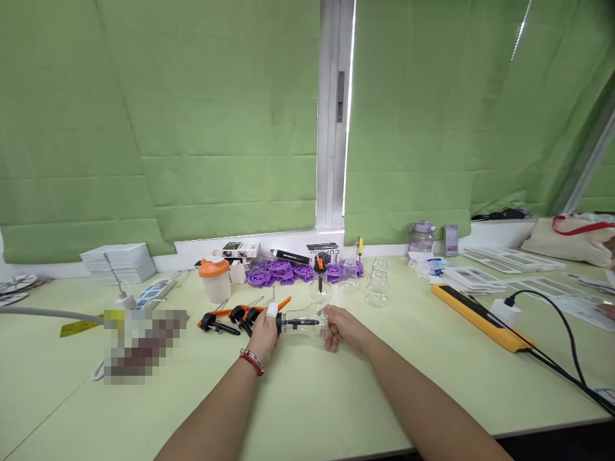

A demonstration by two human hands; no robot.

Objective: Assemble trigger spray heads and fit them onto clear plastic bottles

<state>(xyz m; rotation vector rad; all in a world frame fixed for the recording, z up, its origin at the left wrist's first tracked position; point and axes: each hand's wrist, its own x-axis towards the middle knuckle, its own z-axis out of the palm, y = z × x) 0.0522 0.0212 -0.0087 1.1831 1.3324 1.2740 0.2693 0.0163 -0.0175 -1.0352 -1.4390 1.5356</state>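
A clear bottle (309,315) lies level in front of me, held between both hands. Its black top with a dark tube (302,322) running inside points to the left. My left hand (262,334) is closed around the top end, and something white (272,310) shows at its thumb. The fingers of my right hand (346,328) grip the bottle's base. Beside my left hand lie several black tops with tubes (218,325) and orange levers (284,304). Behind the held bottle stands another clear bottle (319,291) with a black and orange top.
Clear bottles (377,285) stand back right, near purple plastic parts (276,273) and small boxes (240,250). An orange-lidded cup (215,282) is at left. A yellow power strip (480,318) with black cables lies right. Stacked white cards (118,262) sit far left.
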